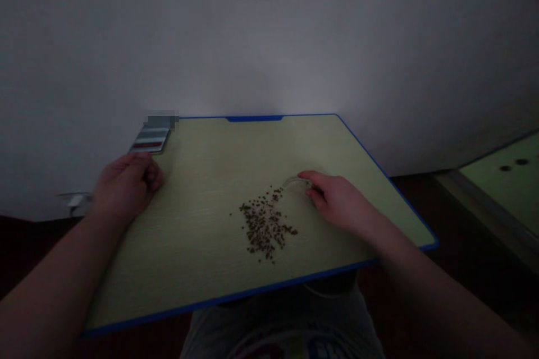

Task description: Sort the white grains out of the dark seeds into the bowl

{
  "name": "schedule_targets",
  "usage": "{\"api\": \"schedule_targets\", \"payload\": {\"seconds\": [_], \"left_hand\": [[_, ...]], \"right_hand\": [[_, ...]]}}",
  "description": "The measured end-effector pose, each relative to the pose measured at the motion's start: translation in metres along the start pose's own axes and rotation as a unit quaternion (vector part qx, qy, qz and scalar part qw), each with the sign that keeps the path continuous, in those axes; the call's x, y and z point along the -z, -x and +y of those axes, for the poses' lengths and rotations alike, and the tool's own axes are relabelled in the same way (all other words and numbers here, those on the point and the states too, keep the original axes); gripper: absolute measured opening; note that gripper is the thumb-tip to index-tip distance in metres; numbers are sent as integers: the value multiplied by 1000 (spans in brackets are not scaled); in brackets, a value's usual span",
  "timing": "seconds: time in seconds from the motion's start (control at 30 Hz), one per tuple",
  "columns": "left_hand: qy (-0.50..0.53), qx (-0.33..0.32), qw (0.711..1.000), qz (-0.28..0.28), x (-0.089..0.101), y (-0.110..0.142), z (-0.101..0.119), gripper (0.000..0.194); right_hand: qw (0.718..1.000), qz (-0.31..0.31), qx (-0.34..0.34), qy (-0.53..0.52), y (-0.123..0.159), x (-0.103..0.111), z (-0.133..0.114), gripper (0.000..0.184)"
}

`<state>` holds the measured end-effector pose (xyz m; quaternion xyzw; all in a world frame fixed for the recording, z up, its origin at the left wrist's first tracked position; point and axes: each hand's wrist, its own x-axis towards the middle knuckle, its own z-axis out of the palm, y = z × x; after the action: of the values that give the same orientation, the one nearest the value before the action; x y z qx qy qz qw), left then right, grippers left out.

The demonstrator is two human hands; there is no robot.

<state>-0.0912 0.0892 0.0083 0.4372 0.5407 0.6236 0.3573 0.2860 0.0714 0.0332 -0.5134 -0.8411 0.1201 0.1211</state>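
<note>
A loose heap of small dark brown bits mixed with paler grains (265, 227) lies spread on the pale tabletop (202, 179). My right hand (332, 196), at the heap's far right edge, pinches a clear curved piece (295, 181) between thumb and fingers. The clear piece arches toward the heap, its tip by the topmost bits; its full shape is hard to make out in the dim light. On the table's left side rests my left hand (128, 179), fingers curled into a loose fist with nothing visible in them. Just beyond it lies a phone (150, 137) with a lit screen.
The table has a blue edge (370, 157) and stands close to a plain wall (252, 39). My lap (282, 325) is under the near edge. A white plug (78, 202) shows at the left. A pale panel with dark holes (505, 185) is at the right.
</note>
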Motion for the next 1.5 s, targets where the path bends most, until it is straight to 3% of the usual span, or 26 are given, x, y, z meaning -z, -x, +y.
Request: {"api": "schedule_targets", "payload": {"seconds": [0.13, 0.27, 0.43, 0.7, 1.03, 1.17, 1.33, 1.5], "left_hand": [[55, 34, 997, 38, -2, 0, 0, 30], [54, 32, 997, 33, -3, 0, 0, 30], [44, 32, 998, 35, -4, 2, 3, 31], [42, 26, 999, 14, 0, 0, -1, 32], [40, 37, 998, 33, -3, 2, 3, 30], [43, 11, 999, 24, 0, 0, -1, 30], [31, 22, 999, 23, 1, -1, -3, 30], [48, 36, 998, 36, -1, 0, -1, 31]], "right_hand": [[999, -10, 24, -29, 22, 2, 2, 37], [998, 30, -38, -33, 40, -2, 6, 37], [988, 95, -126, -5, 41, -9, 11, 39], [982, 109, -153, 16, 38, -7, 17, 40], [995, 66, -65, -25, 25, 2, 28, 37], [998, 42, -16, -53, 31, 2, 28, 37], [997, 5, 22, -77, 44, 3, 21, 36], [997, 43, 1, -64, 33, 3, 17, 38]]}}
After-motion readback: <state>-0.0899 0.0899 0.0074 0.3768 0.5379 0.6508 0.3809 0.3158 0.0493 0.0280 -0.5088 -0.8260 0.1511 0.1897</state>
